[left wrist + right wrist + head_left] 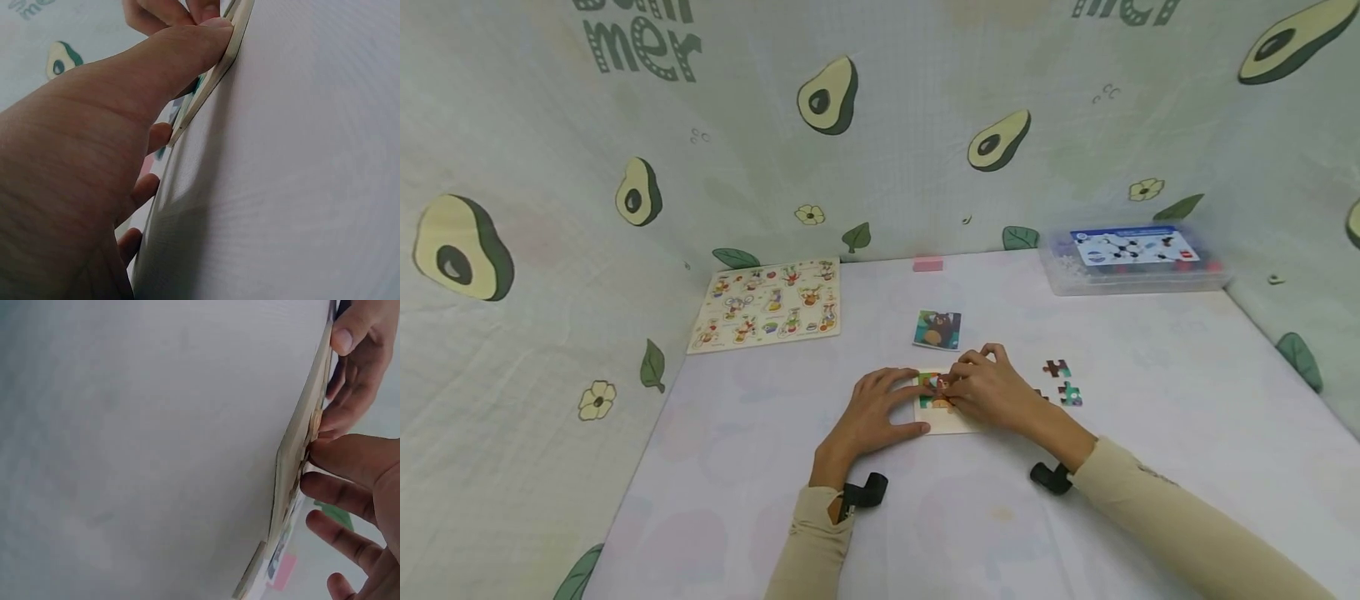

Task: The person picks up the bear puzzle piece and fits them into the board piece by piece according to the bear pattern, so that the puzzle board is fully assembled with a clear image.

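Note:
A pale wooden puzzle board (951,423) lies on the table with colourful jigsaw pieces (925,402) set in its left part. My left hand (874,412) rests at the board's left side, fingers spread, the thumb touching its near edge and a fingertip on the pieces. From the right, my right hand (992,390) reaches over the board, thumb and index finger pinching a puzzle piece that the fingers mostly hide. In the right wrist view the right thumb (350,453) is right at the board's surface. Loose jigsaw pieces (1070,394) lie right of the hand, one partly covered by it.
Beyond the board lies a small bear picture (938,331), with a pink block (928,263) at the table's back edge. A wooden board with cartoon figures (775,304) is at the back left. A clear plastic case (1131,282) sits at the back right.

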### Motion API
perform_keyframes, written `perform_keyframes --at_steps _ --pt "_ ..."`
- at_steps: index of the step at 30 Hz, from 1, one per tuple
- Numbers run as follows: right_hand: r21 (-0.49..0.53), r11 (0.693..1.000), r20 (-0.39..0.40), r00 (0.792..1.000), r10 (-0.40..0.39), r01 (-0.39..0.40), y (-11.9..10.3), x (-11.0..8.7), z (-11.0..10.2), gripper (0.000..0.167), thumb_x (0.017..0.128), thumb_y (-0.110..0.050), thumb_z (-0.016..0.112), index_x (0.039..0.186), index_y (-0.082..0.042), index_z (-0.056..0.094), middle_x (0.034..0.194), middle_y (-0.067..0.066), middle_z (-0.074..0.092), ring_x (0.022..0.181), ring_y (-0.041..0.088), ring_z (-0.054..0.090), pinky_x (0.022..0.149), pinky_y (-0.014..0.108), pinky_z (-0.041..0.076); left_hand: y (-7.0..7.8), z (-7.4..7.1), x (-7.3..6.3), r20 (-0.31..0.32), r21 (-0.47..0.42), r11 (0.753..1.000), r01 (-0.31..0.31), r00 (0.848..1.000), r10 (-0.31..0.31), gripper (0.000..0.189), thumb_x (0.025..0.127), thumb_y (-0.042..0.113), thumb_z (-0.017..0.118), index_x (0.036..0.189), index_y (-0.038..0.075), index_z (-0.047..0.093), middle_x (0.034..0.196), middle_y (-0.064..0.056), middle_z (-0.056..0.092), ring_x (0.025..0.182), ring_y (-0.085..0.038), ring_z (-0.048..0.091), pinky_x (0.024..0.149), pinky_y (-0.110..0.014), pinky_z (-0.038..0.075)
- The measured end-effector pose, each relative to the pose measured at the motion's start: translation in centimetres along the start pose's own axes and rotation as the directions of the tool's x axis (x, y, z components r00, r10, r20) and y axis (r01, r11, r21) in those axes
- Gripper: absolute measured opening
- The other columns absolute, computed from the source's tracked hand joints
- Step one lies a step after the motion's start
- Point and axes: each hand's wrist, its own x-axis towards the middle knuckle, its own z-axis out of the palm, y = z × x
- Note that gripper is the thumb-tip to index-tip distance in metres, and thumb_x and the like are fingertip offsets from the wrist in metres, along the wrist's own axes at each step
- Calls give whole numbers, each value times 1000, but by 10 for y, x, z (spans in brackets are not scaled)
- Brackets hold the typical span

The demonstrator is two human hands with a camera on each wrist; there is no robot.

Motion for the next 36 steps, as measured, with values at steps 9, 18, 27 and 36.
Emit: perform_keyframes --at_steps 9,18,27,36 --pt "-23 998 -16 998 54 -55 -3 -1 -3 18 81 -38 84 87 -21 82 100 -4 71 107 23 57 93 59 35 3 -2 5 -6 -5 1000 -28 1000 28 56 90 64 61 142 42 54 156 8 36 144 -24 27 117 -52 18" --pt "98 989 56 992 110 -115 -9 -2 -7 16 89 -27 77 100 -15 80 111 1 68 111 25 57 91 60 37 7 -4 5 -28 30 999 -39 999 40 53 92 60 60 140 39 56 154 11 40 144 -26 28 114 -55 20" --pt "86 991 69 992 101 -107 -10 -8 -6 26 88 -27 78 112 -16 78 121 1 67 110 26 57 86 55 36 10 -2 2 -33 68 997 -45 998 47 54 94 55 58 146 39 50 153 8 42 143 -29 28 113 -56 21" --pt "195 957 99 975 197 -213 -1 -20 -19 26 92 -19 73 117 -12 74 122 4 66 116 27 55 93 58 32 16 2 0 -21 127 991 -38 999 41 53 95 59 53 146 45 49 153 6 40 143 -29 26 114 -55 20"
